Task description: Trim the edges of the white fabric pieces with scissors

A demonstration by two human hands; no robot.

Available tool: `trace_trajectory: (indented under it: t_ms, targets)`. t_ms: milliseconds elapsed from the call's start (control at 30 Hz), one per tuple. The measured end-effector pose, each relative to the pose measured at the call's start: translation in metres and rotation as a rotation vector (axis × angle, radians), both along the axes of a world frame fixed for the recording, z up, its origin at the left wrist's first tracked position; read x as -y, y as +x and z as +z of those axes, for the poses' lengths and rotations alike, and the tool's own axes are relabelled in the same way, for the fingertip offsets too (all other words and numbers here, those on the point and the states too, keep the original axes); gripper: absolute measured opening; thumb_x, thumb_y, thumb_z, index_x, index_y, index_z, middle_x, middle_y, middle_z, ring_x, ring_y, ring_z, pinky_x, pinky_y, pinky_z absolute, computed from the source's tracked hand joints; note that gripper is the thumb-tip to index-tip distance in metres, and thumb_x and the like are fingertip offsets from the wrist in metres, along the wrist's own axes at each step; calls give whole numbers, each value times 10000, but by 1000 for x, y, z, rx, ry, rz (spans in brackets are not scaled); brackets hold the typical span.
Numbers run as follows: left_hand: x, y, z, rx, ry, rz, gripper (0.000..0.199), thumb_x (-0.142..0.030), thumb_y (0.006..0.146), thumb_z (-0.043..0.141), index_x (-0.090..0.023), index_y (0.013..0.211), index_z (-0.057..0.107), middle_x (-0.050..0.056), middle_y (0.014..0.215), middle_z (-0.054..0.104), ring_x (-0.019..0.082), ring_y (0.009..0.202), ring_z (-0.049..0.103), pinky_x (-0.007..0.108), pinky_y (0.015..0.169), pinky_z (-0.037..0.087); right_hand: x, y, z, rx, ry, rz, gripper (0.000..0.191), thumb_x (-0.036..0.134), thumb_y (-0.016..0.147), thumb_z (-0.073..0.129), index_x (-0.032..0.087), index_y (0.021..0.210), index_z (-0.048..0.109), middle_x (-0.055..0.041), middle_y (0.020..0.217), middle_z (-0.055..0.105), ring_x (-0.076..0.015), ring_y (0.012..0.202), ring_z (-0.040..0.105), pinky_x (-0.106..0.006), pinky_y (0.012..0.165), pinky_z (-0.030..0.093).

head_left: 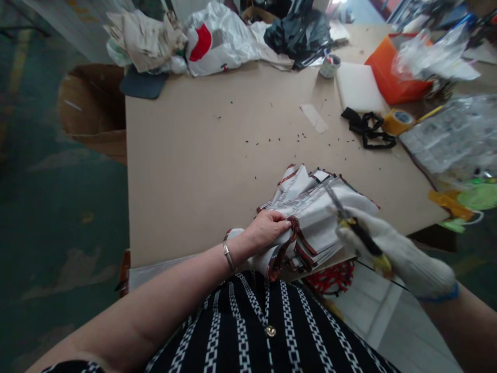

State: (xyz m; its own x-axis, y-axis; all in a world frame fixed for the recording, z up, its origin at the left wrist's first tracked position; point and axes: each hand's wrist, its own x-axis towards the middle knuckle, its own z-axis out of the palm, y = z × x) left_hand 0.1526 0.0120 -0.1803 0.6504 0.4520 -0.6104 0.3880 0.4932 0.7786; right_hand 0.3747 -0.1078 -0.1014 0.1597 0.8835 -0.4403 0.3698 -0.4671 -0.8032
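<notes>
A stack of white fabric pieces with red-brown trim [314, 212] lies at the near edge of a cardboard-covered table [194, 155]. My left hand [267, 230], bare with a metal bracelet on the wrist, grips the stack's near left corner. My right hand [392, 248] wears a white knit glove and holds a thin tool with a yellow and black handle [359, 235]. The tool's metal tip rests on top of the stack.
Plastic bags and crumpled paper [209, 39] pile at the table's far edge. A white block [359, 88], an orange bin [392, 72], black straps [368, 129], a tape roll [398, 122] and a clear plastic bundle [454, 134] sit to the right. A cardboard box [93, 109] stands at left on the floor.
</notes>
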Motion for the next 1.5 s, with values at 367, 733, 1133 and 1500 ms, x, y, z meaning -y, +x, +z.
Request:
trace_trajectory:
  t_ms: [367, 733, 1133, 1500]
  targets:
    - [7, 3, 4, 77, -269, 238, 79, -133, 786, 590, -140, 708, 595, -33, 561, 588, 65, 465, 495, 201, 502, 390, 44, -60, -45, 391, 273, 146, 265, 416, 832, 571, 379, 1037, 735, 18, 789, 751, -255, 678, 695, -357, 575, 600]
    - [9, 6, 13, 73, -251, 187, 144, -101, 788, 550, -133, 662, 612, -32, 515, 580, 66, 428, 484, 188, 455, 371, 27, -63, -55, 10, 35, 249, 392, 414, 899, 543, 305, 1272, 599, -27, 1088, 718, -240, 862, 696, -381, 761, 600]
    - [9, 6, 13, 92, -266, 201, 159, -106, 768, 546, -146, 616, 571, -36, 505, 568, 70, 430, 480, 194, 459, 374, 29, -71, -80, -212, -26, 77, 400, 445, 878, 595, 285, 1244, 594, -25, 1044, 689, -254, 954, 640, -418, 883, 540]
    - [16, -1, 7, 128, 178, 3, 141, -241, 748, 576, -159, 633, 574, -28, 618, 534, 94, 587, 448, 230, 571, 373, 25, -74, -50, -147, 106, -143, 528, 379, 859, 639, 355, 1356, 463, -21, 1159, 648, -211, 959, 652, -352, 841, 579]
